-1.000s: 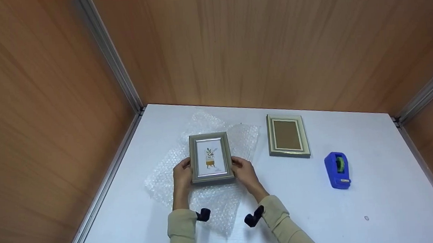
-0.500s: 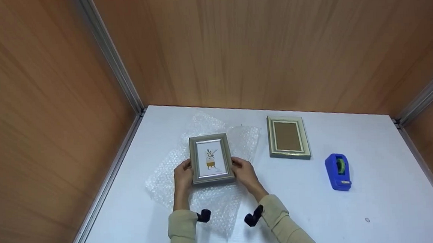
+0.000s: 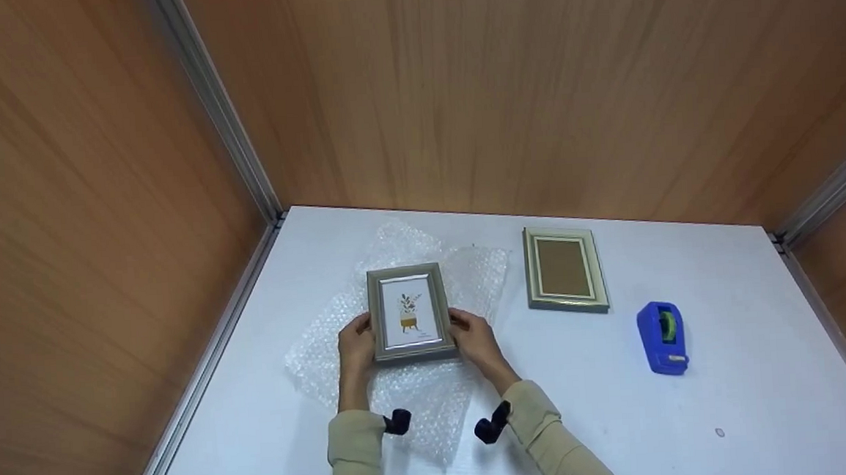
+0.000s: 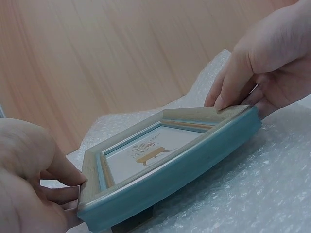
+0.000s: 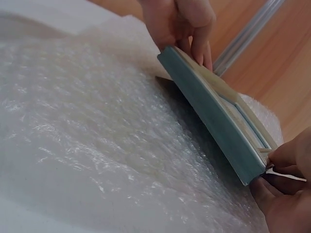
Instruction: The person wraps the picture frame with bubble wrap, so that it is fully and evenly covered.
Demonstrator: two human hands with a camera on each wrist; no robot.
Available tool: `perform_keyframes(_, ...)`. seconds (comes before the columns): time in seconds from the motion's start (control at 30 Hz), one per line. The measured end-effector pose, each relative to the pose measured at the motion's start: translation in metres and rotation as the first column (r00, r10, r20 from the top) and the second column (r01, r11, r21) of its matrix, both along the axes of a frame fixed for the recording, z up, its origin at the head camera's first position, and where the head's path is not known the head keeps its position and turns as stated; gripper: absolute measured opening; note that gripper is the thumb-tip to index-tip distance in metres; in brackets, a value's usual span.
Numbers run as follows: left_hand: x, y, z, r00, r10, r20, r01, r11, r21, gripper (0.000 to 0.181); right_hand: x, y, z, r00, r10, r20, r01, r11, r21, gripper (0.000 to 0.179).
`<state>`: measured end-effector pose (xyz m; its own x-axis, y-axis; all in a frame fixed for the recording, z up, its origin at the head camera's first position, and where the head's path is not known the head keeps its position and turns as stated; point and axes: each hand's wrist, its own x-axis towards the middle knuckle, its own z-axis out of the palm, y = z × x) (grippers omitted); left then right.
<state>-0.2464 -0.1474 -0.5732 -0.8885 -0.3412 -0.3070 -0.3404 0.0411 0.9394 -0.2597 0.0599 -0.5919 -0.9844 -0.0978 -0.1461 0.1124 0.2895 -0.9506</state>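
Between both hands is a picture frame (image 3: 414,350) with a plant-in-a-pot print, face up over a sheet of bubble wrap (image 3: 422,406). My left hand (image 3: 356,348) grips its left edge, thumb on top and fingers underneath. The opposite edge is pinched by my right hand (image 3: 475,341). In the left wrist view the frame's side (image 4: 170,174) looks blue-green, with bubble wrap close below it. From the right wrist view the frame (image 5: 209,116) appears tilted, and part of a dark stand piece (image 5: 167,86) shows beneath it.
A second picture frame (image 3: 565,306) with a plain brown centre lies at the back right of the white table (image 3: 588,418). Nearer on the right stands a blue tape dispenser (image 3: 656,344) with green tape. Wood-grain panels (image 3: 503,100) wall the table's back and sides.
The held frame has shifted very slightly to the left, with both hands keeping their grip. The camera view has tilted a touch, so the whole table sits slightly lower.
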Motion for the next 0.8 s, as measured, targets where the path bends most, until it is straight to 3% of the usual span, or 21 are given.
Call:
perform_keyframes(0.17, 0.0004, -0.0014, -0.0035, 1.0, 0.009, 0.019, -0.009, 1.0, -0.002, 0.039, 0.0002, -0.001, -0.0013, 1.0, 0.012, 0.021, -0.012, 1.0, -0.019, 0.042)
perform_keyframes(0.43, 0.0019, -0.0057, -0.0058, 1.0, -0.003, 0.015, 0.002, 0.999, 0.04, 0.041, 0.0016, -0.0025, -0.0031, 1.0, -0.019, -0.009, 0.019, 1.0, 0.017, 0.04)
perform_keyframes(0.8, 0.0063, -0.0078, -0.0018, 0.999, -0.009, 0.047, 0.014, 0.993, -0.118, 0.044, 0.0049, -0.0071, 0.0012, 0.995, -0.051, -0.09, 0.063, 0.989, 0.132, 0.035)
